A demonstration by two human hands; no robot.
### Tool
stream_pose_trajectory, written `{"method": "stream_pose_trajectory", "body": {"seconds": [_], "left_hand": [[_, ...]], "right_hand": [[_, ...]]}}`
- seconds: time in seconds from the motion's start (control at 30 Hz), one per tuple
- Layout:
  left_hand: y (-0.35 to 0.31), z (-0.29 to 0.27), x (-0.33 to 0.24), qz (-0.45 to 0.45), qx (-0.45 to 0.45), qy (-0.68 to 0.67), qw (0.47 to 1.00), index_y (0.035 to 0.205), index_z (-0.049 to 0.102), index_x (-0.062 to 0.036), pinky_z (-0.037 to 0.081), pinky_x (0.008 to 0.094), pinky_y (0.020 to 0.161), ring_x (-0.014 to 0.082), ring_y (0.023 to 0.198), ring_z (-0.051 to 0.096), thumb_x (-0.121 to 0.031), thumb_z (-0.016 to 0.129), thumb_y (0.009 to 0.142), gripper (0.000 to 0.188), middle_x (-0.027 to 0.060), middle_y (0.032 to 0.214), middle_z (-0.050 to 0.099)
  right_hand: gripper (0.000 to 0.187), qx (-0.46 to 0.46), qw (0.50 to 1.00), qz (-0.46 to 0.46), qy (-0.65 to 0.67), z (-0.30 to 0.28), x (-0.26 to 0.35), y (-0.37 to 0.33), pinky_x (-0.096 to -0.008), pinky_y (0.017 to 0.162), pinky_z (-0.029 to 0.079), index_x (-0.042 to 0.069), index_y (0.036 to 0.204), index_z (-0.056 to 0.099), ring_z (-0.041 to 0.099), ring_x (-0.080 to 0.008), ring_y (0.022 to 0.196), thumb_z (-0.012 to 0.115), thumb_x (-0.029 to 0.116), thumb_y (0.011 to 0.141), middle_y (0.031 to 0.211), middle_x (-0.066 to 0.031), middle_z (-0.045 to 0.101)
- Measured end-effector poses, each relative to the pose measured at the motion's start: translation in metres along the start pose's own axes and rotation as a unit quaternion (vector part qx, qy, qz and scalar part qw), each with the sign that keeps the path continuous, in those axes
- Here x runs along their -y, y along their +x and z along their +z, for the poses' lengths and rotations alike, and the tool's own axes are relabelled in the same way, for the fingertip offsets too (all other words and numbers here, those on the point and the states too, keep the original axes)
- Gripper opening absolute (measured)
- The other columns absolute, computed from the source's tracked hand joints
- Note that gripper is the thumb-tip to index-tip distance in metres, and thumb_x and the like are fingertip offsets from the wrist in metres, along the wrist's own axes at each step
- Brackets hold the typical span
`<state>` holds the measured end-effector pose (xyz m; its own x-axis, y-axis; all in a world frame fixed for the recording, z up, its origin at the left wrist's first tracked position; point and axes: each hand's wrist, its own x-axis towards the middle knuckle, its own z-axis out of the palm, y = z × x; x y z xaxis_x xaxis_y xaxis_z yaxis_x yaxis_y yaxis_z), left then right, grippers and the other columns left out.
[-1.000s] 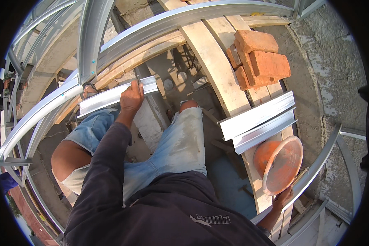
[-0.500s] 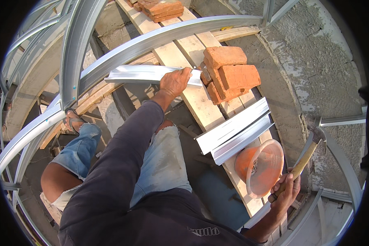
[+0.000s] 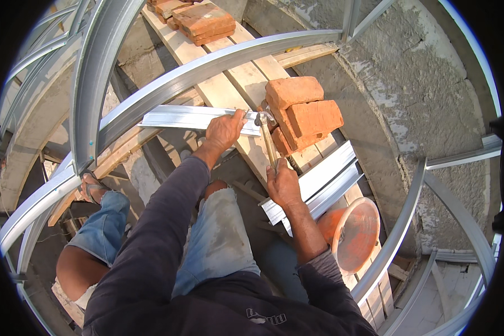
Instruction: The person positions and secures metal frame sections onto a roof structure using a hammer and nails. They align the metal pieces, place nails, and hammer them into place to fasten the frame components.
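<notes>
My left hand [image 3: 224, 130] grips a short silver metal channel [image 3: 179, 117], pressing it flat across a wooden plank [image 3: 229, 89]. My right hand [image 3: 281, 183] holds a hammer [image 3: 266, 140] by its wooden handle. The hammer head rests at the channel's right end, right beside my left hand's fingers. A stack of red bricks [image 3: 302, 112] sits on the plank just right of the hammer head.
Curved metal frame bars [image 3: 207, 64] arch over the planks. More metal channels [image 3: 325, 182] lie on the plank by an orange bucket [image 3: 355, 232]. Further bricks [image 3: 201, 19] sit at the far end. A rough concrete wall [image 3: 420, 95] rises on the right.
My right hand swung the hammer in from the lower right up to the channel's end. My left hand stayed on the channel, which now lies lower in view.
</notes>
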<state>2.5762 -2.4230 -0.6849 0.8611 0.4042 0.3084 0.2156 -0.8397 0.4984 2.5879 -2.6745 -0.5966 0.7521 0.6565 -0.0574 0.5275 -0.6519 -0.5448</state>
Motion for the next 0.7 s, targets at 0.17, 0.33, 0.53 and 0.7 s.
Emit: {"method": "stream_pose_trajectory", "body": {"seconds": [0.17, 0.33, 0.53, 0.7], "left_hand": [[0.005, -0.006, -0.006, -0.021, 0.043, -0.014, 0.999, 0.111, 0.057, -0.0069, 0.054, 0.0544, 0.067, 0.0442, 0.073, 0.069, -0.032, 0.058, 0.105, 0.026, 0.0217, 0.076, 0.069], [0.017, -0.003, -0.014, 0.022, 0.0, -0.124, 0.992, 0.105, 0.058, -0.0038, 0.053, 0.0542, 0.071, 0.0466, 0.081, 0.068, -0.022, 0.067, 0.1, 0.021, 0.0237, 0.081, 0.069], [0.024, 0.001, -0.016, -0.035, 0.051, -0.202, 0.977, 0.106, 0.059, -0.0022, 0.052, 0.0547, 0.073, 0.0478, 0.085, 0.069, -0.018, 0.068, 0.099, 0.02, 0.0255, 0.085, 0.07], [0.021, 0.002, -0.019, -0.031, 0.059, -0.158, 0.985, 0.107, 0.061, -0.0032, 0.053, 0.0544, 0.073, 0.0476, 0.086, 0.069, -0.021, 0.066, 0.101, 0.02, 0.0259, 0.086, 0.07]], "right_hand": [[0.032, 0.077, 0.991, 0.105, 0.015, 0.032, -0.019, 0.018, -0.0575, 0.086, 0.056, -0.01, 0.11, 0.051, 0.069, -0.0553, 0.091, 0.055, 0.022, 0.103, 0.095, -0.0409, 0.068], [0.031, 0.128, 0.959, 0.186, 0.17, 0.035, -0.028, 0.02, -0.0388, 0.046, 0.051, -0.004, 0.108, 0.051, 0.065, -0.0222, 0.058, 0.054, 0.027, 0.107, 0.075, -0.0161, 0.063], [0.033, 0.112, 0.95, 0.206, 0.204, 0.04, -0.027, 0.017, -0.0374, 0.045, 0.052, -0.004, 0.109, 0.05, 0.062, -0.0222, 0.054, 0.053, 0.029, 0.108, 0.074, -0.0149, 0.061], [0.032, 0.089, 0.964, 0.191, 0.16, 0.042, -0.018, 0.014, -0.0406, 0.048, 0.053, -0.003, 0.106, 0.05, 0.065, -0.0257, 0.056, 0.054, 0.029, 0.108, 0.073, -0.0169, 0.063]]}}
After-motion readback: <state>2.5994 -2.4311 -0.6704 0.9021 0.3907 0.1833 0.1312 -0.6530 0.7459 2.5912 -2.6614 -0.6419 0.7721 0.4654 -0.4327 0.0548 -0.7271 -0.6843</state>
